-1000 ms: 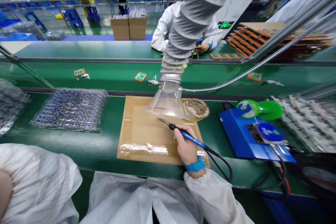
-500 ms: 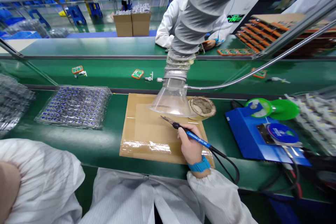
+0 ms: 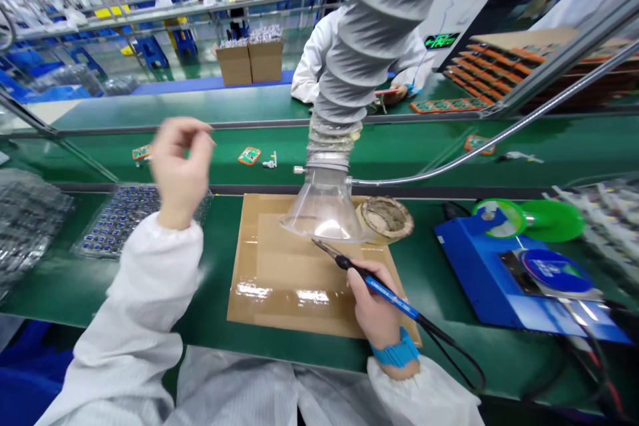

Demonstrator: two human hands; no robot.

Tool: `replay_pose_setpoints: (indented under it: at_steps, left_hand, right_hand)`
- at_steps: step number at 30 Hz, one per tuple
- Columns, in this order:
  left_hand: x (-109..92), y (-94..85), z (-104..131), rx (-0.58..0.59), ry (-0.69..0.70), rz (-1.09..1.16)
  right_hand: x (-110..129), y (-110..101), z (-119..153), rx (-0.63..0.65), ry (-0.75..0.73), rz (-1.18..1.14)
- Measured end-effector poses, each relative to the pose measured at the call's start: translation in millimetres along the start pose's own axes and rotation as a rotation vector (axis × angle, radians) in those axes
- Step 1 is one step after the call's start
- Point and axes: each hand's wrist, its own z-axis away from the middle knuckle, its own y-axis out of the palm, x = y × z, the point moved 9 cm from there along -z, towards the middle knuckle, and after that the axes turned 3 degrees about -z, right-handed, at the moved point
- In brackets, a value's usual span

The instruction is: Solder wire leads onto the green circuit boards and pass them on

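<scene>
My right hand [image 3: 377,299] grips a blue soldering iron [image 3: 392,296] like a pen. The iron's dark tip points up and left, over a tape-covered cardboard sheet [image 3: 244,303] and near the rim of a clear fume hood [image 3: 324,210]. My left hand [image 3: 180,166], blurred by motion, is raised in front of the green belt [image 3: 294,136]. Its fingers are bent, a gap shows between thumb and forefinger, and I see nothing held. Behind it lies a clear tray of small blue parts [image 3: 112,219], partly covered by my arm. Nearby on the belt are green-and-orange circuit boards [image 3: 249,156] and a small metal-and-white part [image 3: 270,160].
A round, crusted pot [image 3: 387,218] stands right of the hood. Farther right is a blue soldering unit [image 3: 479,279] with a green solder reel [image 3: 554,213]. A grey duct [image 3: 369,33] and a metal hose [image 3: 449,163] hang across. A co-worker [image 3: 314,60] sits opposite.
My left hand has come into view and reached forward to the belt. My right hand still holds the soldering iron over the cardboard. The camera view has shifted slightly.
</scene>
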Motion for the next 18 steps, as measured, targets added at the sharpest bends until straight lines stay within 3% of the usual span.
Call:
replay_pose_setpoints:
  at_steps: [2,4,6,8,10,13,16,18]
  left_hand:
    - [30,67.0,3,0.315,-0.120,-0.075]
    - [69,136.6,27,0.675,-0.298,-0.228]
    - [96,180.1,41,0.796,-0.361,-0.351]
    - [112,207.3,44,0.829,-0.378,-0.418]
    - [122,221.2,40,0.844,-0.395,-0.469]
    - [129,225.0,29,0.875,-0.424,-0.529]
    - [127,212.9,22,0.891,-0.419,-0.519]
    - [121,192.3,21,0.868,-0.401,-0.488]
  right_hand:
    - [-2,-9,5,-0.009,-0.042,0.036]
    - [-6,-18,9,-0.013,-0.078,0.081]
    - [-11,-24,10,-0.027,-0.089,0.131]
    - [-14,-26,9,-0.041,-0.089,0.152]
    - [-14,-24,7,-0.033,-0.095,0.141]
    - [-15,-20,7,-0.024,-0.099,0.115]
    - [-19,-22,8,-0.053,-0.079,0.111]
    - [-19,-23,8,-0.054,-0.081,0.101]
